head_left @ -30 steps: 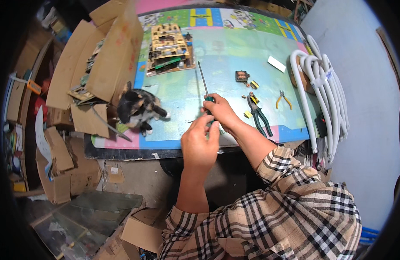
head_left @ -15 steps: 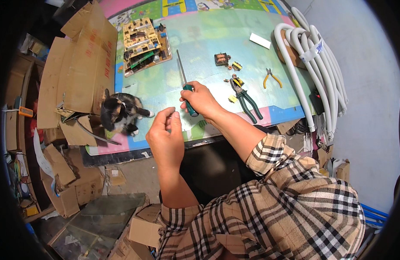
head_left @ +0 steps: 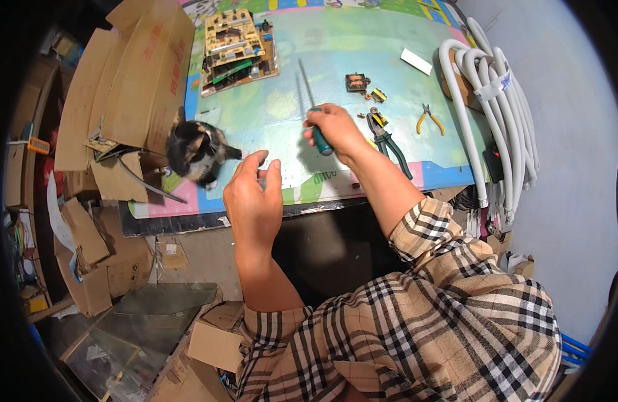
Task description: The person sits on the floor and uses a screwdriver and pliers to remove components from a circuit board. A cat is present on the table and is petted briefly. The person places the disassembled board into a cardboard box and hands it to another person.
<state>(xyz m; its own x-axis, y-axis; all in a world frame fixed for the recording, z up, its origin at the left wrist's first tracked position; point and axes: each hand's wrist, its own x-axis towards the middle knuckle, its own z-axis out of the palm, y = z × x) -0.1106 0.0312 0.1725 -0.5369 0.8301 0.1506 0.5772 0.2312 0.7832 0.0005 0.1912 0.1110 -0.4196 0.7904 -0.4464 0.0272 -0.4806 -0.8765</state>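
Observation:
A screwdriver with a dark green handle (head_left: 323, 143) is gripped in my right hand (head_left: 341, 134) above the table, its shaft pointing up and away. My left hand (head_left: 254, 201) hovers at the table's near edge, thumb apart from the curled fingers, nothing visible between them. Just left of it, a black, orange and white cat (head_left: 196, 153) sits on the table with one leg stretched toward that hand. Right of my right hand lie green-handled pliers (head_left: 397, 157), partly covered by my forearm. Beyond them are a copper-wound transformer (head_left: 356, 82) and a smaller yellow coil part (head_left: 379, 96).
Stacked circuit boards (head_left: 234, 48) lie at the far left of the table. Yellow-handled cutters (head_left: 430, 121) and a white block (head_left: 416, 61) are on the right, before a coil of white tubing (head_left: 491, 90). An open cardboard box (head_left: 151, 87) stands left of the cat.
My right hand has moved right, away from my left hand, carrying the screwdriver. My left thumb and fingers are a little farther apart. The cat has turned its head, and the whole view has shifted slightly.

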